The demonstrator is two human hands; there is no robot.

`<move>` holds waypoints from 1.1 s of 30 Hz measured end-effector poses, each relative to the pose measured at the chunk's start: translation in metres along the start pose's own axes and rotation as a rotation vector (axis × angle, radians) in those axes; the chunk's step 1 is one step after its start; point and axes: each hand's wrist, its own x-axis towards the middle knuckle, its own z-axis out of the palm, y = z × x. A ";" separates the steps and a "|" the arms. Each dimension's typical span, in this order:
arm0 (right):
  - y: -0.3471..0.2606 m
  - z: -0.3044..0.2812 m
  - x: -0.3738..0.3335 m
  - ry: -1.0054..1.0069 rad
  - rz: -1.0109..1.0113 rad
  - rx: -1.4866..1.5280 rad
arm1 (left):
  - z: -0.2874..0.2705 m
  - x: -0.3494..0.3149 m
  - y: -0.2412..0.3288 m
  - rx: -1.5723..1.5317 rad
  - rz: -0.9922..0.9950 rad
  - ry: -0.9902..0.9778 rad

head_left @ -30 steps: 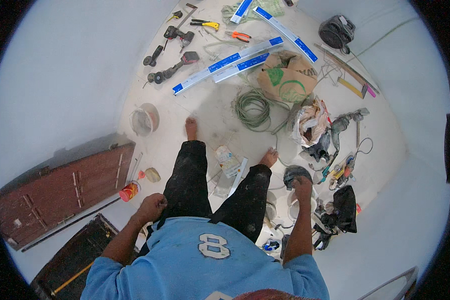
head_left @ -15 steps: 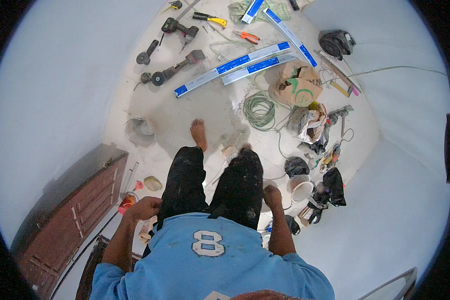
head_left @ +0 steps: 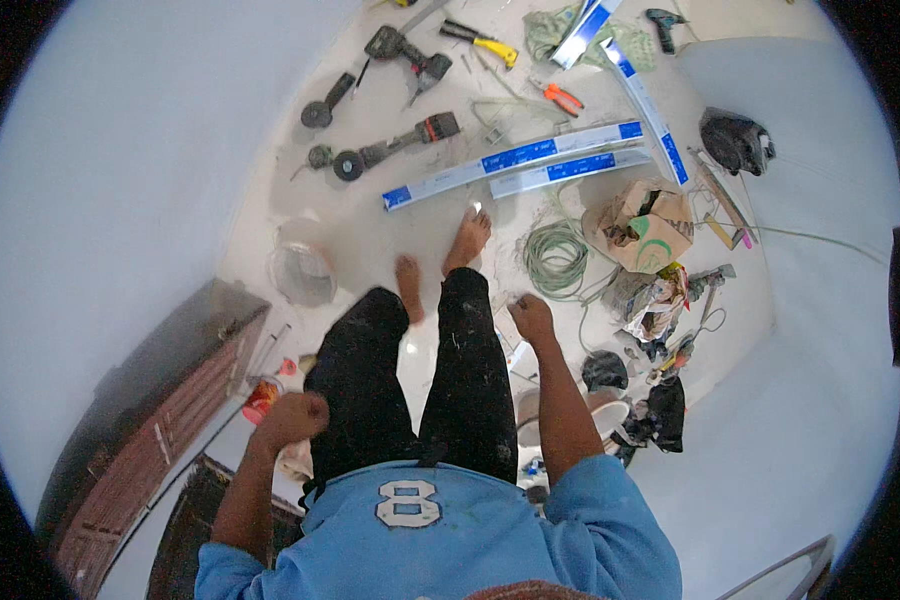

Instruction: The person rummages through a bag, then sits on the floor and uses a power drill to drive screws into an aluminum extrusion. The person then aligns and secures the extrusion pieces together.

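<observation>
The right grip [head_left: 532, 322] hangs between the person's leg and the green cable coil [head_left: 556, 262], lower left of that coil in view; its fingers are curled inward, and whether it encloses anything cannot be told. The left grip [head_left: 292, 418], far to the coil's lower left and overlapping the black trousers [head_left: 360, 380] in view, is bent over loosely too, its palm hidden, so its contents cannot be told either. Beside that hand in view, a red tub [head_left: 261, 400] sits far to the coil's lower left.

The coil lies on the pale floor [head_left: 365, 235]. Just right of it stands a crumpled brown paper bag [head_left: 660, 238]; below it, a dark rounded lump [head_left: 604, 371] and, lower, a white-rimmed bucket [head_left: 610, 412]. A translucent bucket [head_left: 303, 268] is well to the coil's left. Above the coil lie blue-and-white strips [head_left: 518, 158], then orange-handled pliers [head_left: 562, 99]. To its upper left are a cordless angle grinder [head_left: 395, 146] and, farther off, a cordless drill [head_left: 407, 57].
</observation>
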 end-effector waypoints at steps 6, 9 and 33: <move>-0.077 0.030 0.102 -0.232 0.111 0.169 | 0.030 0.133 -0.030 -0.085 -0.225 0.414; -0.089 0.052 0.165 -0.183 0.080 0.135 | 0.029 0.164 -0.007 0.026 -0.391 0.158; -0.226 0.204 0.250 -0.430 0.002 -0.114 | -0.011 0.181 -0.058 0.061 -0.355 0.035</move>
